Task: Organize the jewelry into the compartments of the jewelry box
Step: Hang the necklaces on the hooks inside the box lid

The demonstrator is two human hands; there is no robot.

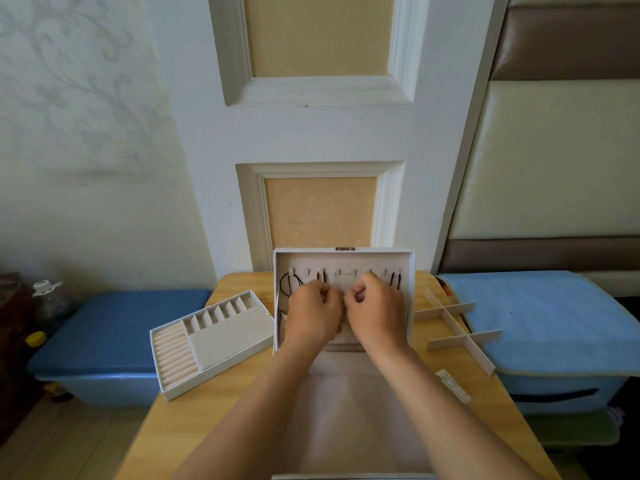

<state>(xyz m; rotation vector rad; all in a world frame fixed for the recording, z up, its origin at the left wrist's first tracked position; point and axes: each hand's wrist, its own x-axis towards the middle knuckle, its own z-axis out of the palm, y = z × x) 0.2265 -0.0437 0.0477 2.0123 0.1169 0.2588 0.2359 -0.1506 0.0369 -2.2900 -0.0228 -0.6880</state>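
Pale wallpaper with a faint leaf pattern covers the wall beyond the hands, next to a white door (322, 133) with two tan panels, and a padded cream and brown headboard (561, 150) rises beyond and to the right of the right hand. Under both forearms lies one small wooden table (221, 410) with a light grain.

One jewelry box (346, 410) sits open on it, its plain tray under the wrists and its upright lid (410, 289) just behind the fingers. A row of small hooks runs across the lid above the knuckles, and dark cords hang from it: one loop (288, 284) just left of the left hand, another (395, 280) just right of the right hand, and a thinner strand (322, 276) above the left hand.

Two hands work at the lid. The left hand (313, 315) and the right hand (375, 313) are close together, fingers curled and pinched toward each other over the middle of the lid. What they pinch is too small to tell.

Left of the left forearm lies one removed tray (214, 341) with ridged ring rolls, a row of small slots and a flat pad. Right of the right hand lies one loose divider grid (457, 327), and nearer the right forearm one small clear packet (453, 386).

Two blue storage bins flank the table, one (114, 337) far left and one (554, 323) far right. A plastic bottle (48, 299) stands at the far left.
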